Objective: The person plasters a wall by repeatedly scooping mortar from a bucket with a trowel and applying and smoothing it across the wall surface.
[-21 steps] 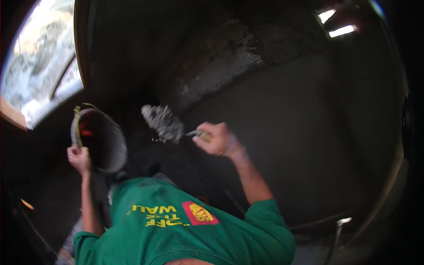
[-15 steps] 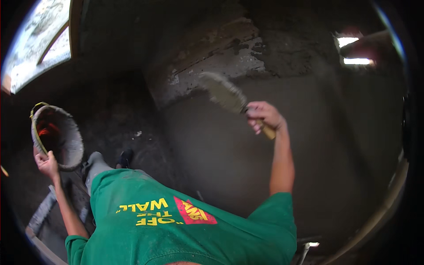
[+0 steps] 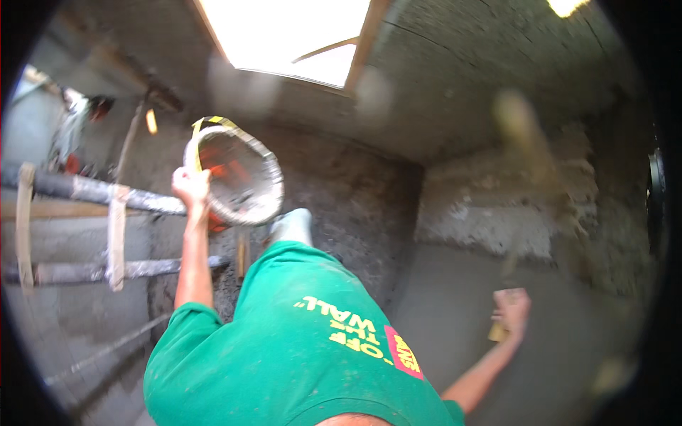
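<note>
My left hand is closed on the yellow-strapped rim of a tilted, mortar-crusted bucket, whose orange-tinged inside holds some dark residue. Low at the right, my right hand grips a trowel by its wooden handle, in front of a smooth grey cement surface. The trowel's blade is smeared by motion, so I cannot tell whether mortar is on it. My green shirt fills the lower middle, with a pale grey boot beyond it.
At left, a ladder-like frame of dark poles with wooden crosspieces stands near the bucket. A bright opening with a wooden frame is overhead. Rough, patchy concrete lies at the right.
The view has swung leftward, bringing the opening and pole frame into fuller view. The bucket appears higher and nearer the middle; my right hand and trowel have moved down and rightward in the picture.
</note>
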`<action>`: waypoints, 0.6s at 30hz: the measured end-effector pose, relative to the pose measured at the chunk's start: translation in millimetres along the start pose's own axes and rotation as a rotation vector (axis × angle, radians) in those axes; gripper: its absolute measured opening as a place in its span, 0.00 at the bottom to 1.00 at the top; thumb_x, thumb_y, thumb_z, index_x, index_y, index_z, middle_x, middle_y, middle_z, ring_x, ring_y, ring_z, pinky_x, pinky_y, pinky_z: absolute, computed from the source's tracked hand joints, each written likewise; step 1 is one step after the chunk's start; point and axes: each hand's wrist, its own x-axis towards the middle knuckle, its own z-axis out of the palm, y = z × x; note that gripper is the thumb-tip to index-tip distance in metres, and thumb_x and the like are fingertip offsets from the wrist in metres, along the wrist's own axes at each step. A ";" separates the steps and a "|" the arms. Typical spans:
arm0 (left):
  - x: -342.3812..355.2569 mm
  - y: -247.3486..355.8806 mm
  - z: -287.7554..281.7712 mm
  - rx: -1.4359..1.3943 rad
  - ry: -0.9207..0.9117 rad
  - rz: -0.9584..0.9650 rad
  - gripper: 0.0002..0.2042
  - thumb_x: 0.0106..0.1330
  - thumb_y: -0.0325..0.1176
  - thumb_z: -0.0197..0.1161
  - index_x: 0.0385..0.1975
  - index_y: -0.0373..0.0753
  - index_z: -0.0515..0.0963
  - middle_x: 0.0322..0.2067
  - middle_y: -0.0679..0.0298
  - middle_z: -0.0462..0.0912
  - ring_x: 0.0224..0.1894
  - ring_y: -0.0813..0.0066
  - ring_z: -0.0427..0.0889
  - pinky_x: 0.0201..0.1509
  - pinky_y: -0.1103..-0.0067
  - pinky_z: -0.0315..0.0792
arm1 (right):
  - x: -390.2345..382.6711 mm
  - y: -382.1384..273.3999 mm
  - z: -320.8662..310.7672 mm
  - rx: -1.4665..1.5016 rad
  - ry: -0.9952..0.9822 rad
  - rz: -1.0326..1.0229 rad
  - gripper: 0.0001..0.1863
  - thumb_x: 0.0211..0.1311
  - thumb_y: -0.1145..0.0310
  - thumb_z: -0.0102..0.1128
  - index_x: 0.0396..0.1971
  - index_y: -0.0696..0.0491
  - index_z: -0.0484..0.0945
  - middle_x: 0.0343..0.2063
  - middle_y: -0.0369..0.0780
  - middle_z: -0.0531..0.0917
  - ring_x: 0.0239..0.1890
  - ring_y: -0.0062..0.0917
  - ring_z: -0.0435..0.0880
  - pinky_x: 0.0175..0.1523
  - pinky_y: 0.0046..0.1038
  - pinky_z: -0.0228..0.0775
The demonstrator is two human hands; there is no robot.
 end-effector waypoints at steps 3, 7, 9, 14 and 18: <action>37.1 110.0 37.8 -0.556 -0.059 -0.143 0.11 0.46 0.15 0.63 0.22 0.37 0.68 0.15 0.68 0.70 0.17 0.80 0.71 0.18 0.81 0.64 | 52.9 80.8 151.8 -0.002 -0.161 0.144 0.13 0.54 0.69 0.65 0.30 0.59 0.71 0.21 0.41 0.78 0.17 0.25 0.80 0.19 0.29 0.77; 153.6 166.4 94.5 -0.549 -0.030 -0.074 0.10 0.43 0.21 0.64 0.24 0.33 0.70 0.17 0.62 0.76 0.18 0.77 0.74 0.22 0.81 0.69 | 44.1 119.5 327.0 -0.068 -0.526 0.503 0.13 0.50 0.72 0.67 0.31 0.65 0.76 0.20 0.44 0.79 0.17 0.27 0.79 0.19 0.32 0.77; 206.5 211.1 151.6 -0.734 -0.105 -0.094 0.07 0.48 0.20 0.62 0.24 0.32 0.71 0.20 0.59 0.78 0.22 0.74 0.77 0.27 0.79 0.71 | 65.4 243.8 407.7 -0.431 -0.813 0.380 0.20 0.53 0.56 0.66 0.33 0.60 0.82 0.30 0.43 0.84 0.25 0.25 0.82 0.37 0.30 0.79; 401.7 176.2 301.6 -0.788 -0.165 -0.206 0.13 0.43 0.20 0.65 0.29 0.31 0.70 0.22 0.60 0.77 0.24 0.71 0.77 0.28 0.74 0.73 | 80.4 239.8 477.6 -1.046 -0.921 -0.123 0.31 0.62 0.46 0.36 0.53 0.52 0.75 0.51 0.48 0.78 0.56 0.41 0.75 0.58 0.39 0.67; 530.1 93.6 437.2 -0.682 -0.074 -0.301 0.15 0.41 0.20 0.66 0.30 0.31 0.70 0.23 0.59 0.77 0.25 0.71 0.77 0.29 0.73 0.74 | 72.0 47.0 465.9 -0.650 -0.904 0.288 0.26 0.62 0.53 0.47 0.51 0.57 0.74 0.29 0.47 0.83 0.28 0.35 0.84 0.42 0.36 0.76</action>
